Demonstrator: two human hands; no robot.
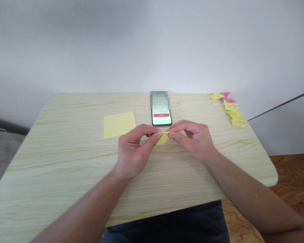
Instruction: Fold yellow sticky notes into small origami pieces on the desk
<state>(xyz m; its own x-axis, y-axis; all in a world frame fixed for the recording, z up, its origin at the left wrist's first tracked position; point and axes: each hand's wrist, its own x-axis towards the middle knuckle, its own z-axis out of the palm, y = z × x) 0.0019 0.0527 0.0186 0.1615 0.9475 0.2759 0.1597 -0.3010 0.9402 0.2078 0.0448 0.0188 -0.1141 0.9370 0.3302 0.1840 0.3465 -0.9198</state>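
Observation:
Between my two hands is a small folded piece of yellow paper (163, 138), held just above the table. My left hand (136, 148) pinches its left end between thumb and fingers. At the right end, my right hand (194, 136) grips it the same way, with the thumb toward me. The fingertips hide part of the paper's upper edge. Behind my left hand lies a flat stack or sheet of yellow square paper (119, 124). Just beyond the held piece is a phone (161, 118) with its screen lit.
Several folded yellow paper pieces (234, 113) and pink folded paper (226, 95) sit in a row along the right edge of the wooden table (66, 152). A white wall (142, 47) rises behind the table. Dark clothing (167, 226) shows at the near edge.

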